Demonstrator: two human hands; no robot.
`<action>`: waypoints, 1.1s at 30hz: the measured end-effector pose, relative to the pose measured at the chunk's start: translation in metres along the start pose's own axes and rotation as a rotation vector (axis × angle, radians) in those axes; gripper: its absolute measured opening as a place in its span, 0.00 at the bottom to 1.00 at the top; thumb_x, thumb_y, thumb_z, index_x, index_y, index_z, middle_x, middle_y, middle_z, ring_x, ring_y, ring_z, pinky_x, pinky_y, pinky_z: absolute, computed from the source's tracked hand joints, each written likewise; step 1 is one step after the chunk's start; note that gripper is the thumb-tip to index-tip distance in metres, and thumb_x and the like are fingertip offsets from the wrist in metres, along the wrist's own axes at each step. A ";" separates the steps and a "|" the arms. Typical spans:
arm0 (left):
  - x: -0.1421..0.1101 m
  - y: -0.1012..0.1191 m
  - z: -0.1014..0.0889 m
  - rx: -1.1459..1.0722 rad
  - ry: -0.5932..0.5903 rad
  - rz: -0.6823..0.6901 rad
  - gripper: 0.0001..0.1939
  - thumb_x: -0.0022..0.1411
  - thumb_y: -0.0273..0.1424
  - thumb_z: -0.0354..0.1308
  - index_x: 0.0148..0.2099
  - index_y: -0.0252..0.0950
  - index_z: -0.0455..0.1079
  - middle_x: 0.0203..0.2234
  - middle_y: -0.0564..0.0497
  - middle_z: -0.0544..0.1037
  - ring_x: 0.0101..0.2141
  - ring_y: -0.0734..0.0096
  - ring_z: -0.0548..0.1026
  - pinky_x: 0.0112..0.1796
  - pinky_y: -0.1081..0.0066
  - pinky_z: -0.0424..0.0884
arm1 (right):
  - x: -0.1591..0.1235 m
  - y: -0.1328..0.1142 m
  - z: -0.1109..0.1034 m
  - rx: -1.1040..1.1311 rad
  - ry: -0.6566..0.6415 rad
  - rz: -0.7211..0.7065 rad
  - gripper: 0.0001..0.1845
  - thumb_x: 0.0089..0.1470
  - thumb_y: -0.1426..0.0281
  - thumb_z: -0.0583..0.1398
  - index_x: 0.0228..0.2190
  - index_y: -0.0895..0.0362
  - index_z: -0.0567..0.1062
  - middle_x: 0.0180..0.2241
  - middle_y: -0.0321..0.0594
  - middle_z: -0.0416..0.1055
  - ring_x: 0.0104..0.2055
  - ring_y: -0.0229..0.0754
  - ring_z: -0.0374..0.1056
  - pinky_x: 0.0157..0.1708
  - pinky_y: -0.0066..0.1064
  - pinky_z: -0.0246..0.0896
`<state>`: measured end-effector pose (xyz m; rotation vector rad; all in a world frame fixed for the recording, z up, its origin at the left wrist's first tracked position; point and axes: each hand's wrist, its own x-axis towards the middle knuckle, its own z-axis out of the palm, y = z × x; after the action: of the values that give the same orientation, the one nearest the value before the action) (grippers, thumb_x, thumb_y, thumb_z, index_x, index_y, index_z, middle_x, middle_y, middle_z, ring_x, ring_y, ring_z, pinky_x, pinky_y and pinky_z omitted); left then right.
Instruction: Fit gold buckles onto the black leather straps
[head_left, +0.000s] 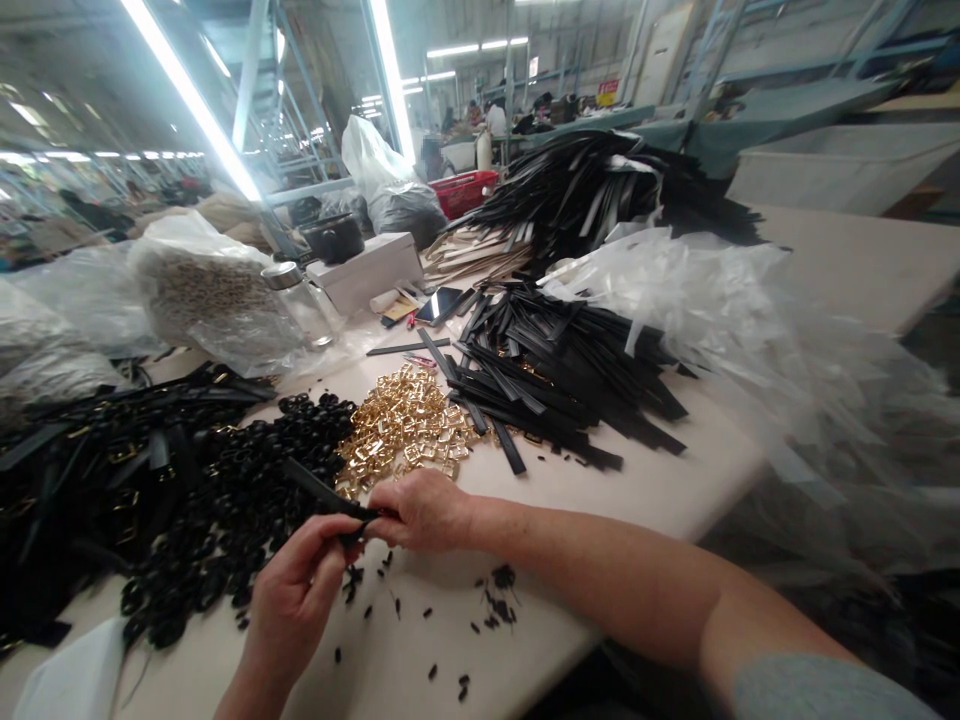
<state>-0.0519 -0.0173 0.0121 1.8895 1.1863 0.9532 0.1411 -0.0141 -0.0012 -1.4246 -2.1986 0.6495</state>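
A black strap (322, 489) is pinched between my two hands above the table's near part, one end sticking out up and to the left. My left hand (300, 575) grips it from below with thumb and fingers closed. The fingers of my right hand (420, 510) are closed on its right end, and they hide what is there. Just beyond my hands lies a heap of gold buckles (409, 420). Left of it is a pile of small black loops (232, 490). Small black bits (495, 600) lie scattered on the table near my hands.
Black straps (555, 370) are piled beyond the buckles, with a larger heap (585, 180) behind. Straps with buckles (112, 460) lie at left. Around them are a glass jar (300, 305), a white box (367, 270), a phone (439, 305) and clear plastic sheeting (750, 330).
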 end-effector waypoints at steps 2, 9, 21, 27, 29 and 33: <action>0.001 0.001 0.000 0.005 -0.004 -0.001 0.10 0.60 0.36 0.56 0.38 0.38 0.75 0.26 0.52 0.77 0.27 0.68 0.77 0.32 0.71 0.73 | -0.001 0.000 0.000 0.012 0.004 0.000 0.17 0.61 0.56 0.56 0.38 0.55 0.77 0.33 0.38 0.76 0.30 0.37 0.66 0.26 0.28 0.42; 0.001 -0.002 -0.001 0.007 -0.016 -0.020 0.10 0.60 0.36 0.56 0.37 0.37 0.75 0.26 0.52 0.77 0.26 0.68 0.77 0.31 0.72 0.72 | -0.002 -0.002 -0.002 0.020 -0.003 0.002 0.16 0.60 0.58 0.57 0.35 0.56 0.77 0.30 0.37 0.75 0.29 0.35 0.65 0.25 0.27 0.42; 0.006 -0.018 -0.003 -0.062 -0.025 -0.079 0.17 0.58 0.42 0.62 0.46 0.38 0.76 0.35 0.47 0.81 0.33 0.63 0.80 0.37 0.67 0.78 | 0.002 0.003 -0.001 0.065 0.007 0.017 0.17 0.61 0.56 0.56 0.37 0.54 0.77 0.30 0.36 0.76 0.32 0.37 0.69 0.28 0.27 0.46; 0.006 -0.024 -0.004 -0.213 0.006 -0.224 0.22 0.51 0.47 0.68 0.41 0.36 0.75 0.31 0.47 0.82 0.31 0.61 0.81 0.37 0.65 0.79 | 0.001 0.000 -0.005 0.091 -0.001 0.022 0.13 0.60 0.60 0.58 0.36 0.55 0.77 0.29 0.36 0.76 0.32 0.37 0.69 0.29 0.27 0.48; 0.005 -0.026 -0.004 -0.218 0.010 -0.225 0.21 0.51 0.46 0.68 0.41 0.36 0.76 0.31 0.47 0.83 0.31 0.61 0.81 0.38 0.65 0.79 | 0.001 0.000 -0.005 0.089 0.002 0.023 0.13 0.60 0.60 0.58 0.36 0.55 0.77 0.29 0.36 0.76 0.32 0.36 0.68 0.28 0.26 0.48; 0.004 -0.030 -0.005 -0.212 -0.005 -0.227 0.20 0.52 0.45 0.67 0.42 0.36 0.76 0.32 0.46 0.83 0.32 0.61 0.81 0.37 0.65 0.79 | 0.001 0.000 -0.003 0.087 -0.004 0.021 0.13 0.60 0.60 0.58 0.36 0.55 0.77 0.29 0.36 0.76 0.31 0.36 0.68 0.28 0.26 0.48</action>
<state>-0.0673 -0.0025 -0.0103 1.5538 1.2161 0.9095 0.1427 -0.0125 0.0012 -1.4056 -2.1337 0.7461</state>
